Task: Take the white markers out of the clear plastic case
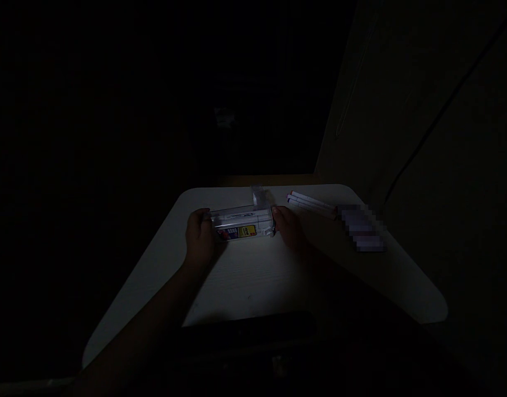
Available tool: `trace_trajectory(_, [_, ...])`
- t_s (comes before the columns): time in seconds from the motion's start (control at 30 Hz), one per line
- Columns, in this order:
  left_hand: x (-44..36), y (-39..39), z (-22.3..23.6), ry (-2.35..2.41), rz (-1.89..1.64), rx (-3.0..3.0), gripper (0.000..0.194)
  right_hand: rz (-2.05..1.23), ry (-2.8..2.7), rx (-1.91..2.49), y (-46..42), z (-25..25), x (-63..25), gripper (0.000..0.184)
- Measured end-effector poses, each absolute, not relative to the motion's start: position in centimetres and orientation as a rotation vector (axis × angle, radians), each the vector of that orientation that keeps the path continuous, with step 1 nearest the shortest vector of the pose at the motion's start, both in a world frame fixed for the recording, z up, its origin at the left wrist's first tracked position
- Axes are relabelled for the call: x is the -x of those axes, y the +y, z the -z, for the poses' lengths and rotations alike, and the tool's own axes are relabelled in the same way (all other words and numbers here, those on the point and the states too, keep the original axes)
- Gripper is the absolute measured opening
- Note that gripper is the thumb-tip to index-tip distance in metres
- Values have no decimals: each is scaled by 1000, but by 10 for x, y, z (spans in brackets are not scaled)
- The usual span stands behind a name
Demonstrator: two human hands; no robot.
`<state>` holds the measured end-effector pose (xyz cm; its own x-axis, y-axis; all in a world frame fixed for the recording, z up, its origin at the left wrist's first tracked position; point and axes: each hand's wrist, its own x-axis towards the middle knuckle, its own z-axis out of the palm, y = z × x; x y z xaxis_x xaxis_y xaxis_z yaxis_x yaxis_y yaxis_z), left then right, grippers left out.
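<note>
A clear plastic marker case lies lengthwise between my hands, just above or on the white table. White-barrelled markers show through it, and a yellow and dark label is on its near side. A transparent flap stands up at the back near the right end. My left hand is closed round the left end, thumb on top. At the right end my right hand is closed with thumb and fingers against the case; its fingertips are partly hidden in the dark.
Several loose white markers with coloured ends lie on the white table, right of the case. A blurred-out flat item lies beyond them near the right edge. A dark cable runs down the wall. The surroundings are very dark.
</note>
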<state>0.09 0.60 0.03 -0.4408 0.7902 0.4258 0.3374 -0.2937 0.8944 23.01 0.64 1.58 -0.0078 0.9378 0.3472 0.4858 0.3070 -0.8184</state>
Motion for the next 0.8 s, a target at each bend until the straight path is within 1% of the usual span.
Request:
trace_trajectory(0.2, [-4,5,-3,1611,-1779,-1390,22,-796,-1425,1369,23,-13,-226,15])
trace_trajectory(0.3, [-3,6,-1,1570,-1788,-1391,22,-816,-1418,1429,24,-18,-226,10])
trace_trajectory(0.47, [-5,4,-3,1609,-1784,-1394,23,-836,-1484,1390,17,-29,-226,18])
trace_trajectory(0.6, [-8,1,-7,1621,-1754,-1355,24,-803,-1494,1358,13,-27,-226,25])
trace_trajectory(0.7, [-7,2,-7,1635,-1754,-1348,24,-727,-1498,1355,9,-24,-224,26])
trace_trajectory(0.8, [-5,4,-5,1656,-1764,-1362,22,-671,-1495,1357,6,-24,-221,22])
